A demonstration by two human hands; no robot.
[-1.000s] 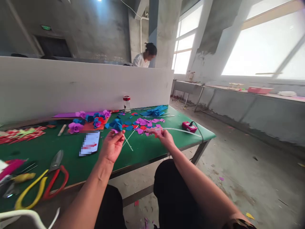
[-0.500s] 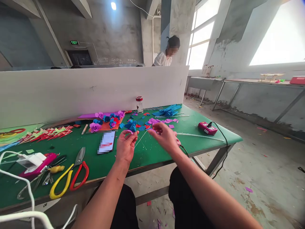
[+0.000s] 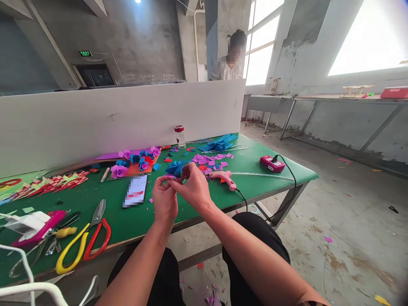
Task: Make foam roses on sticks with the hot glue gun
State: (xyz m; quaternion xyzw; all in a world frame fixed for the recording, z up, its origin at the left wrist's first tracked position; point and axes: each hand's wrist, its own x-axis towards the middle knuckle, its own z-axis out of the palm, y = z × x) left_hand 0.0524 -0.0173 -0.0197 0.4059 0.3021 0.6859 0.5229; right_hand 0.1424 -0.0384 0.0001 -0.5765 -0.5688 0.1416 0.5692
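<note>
My left hand (image 3: 165,199) is closed in a pinch above the green table, a sliver of purple paper (image 3: 168,177) showing at its fingertips. My right hand (image 3: 195,187) meets it there, thumb and fingers pressed together; its fingers hide whatever they grip. Just behind the hands is a blue crepe-paper piece (image 3: 175,168), shaped like a flower. Purple paper petals (image 3: 208,160) lie scattered beyond my right hand. Close to my right wrist rests a pink hot glue gun (image 3: 227,177) with its cord hanging over the edge.
Finished paper flowers (image 3: 119,171) sit at the back left. A phone (image 3: 135,192) and large scissors (image 3: 95,229) lie on the left. A lidded jar (image 3: 180,137) stands by the white partition (image 3: 127,114). The pink power socket (image 3: 272,164) is at the right. A person (image 3: 229,61) stands behind the partition.
My right hand has moved left, over to my left fingertips, and the glue gun has come into fuller view. The person behind the partition is more upright. The view has shifted slightly.
</note>
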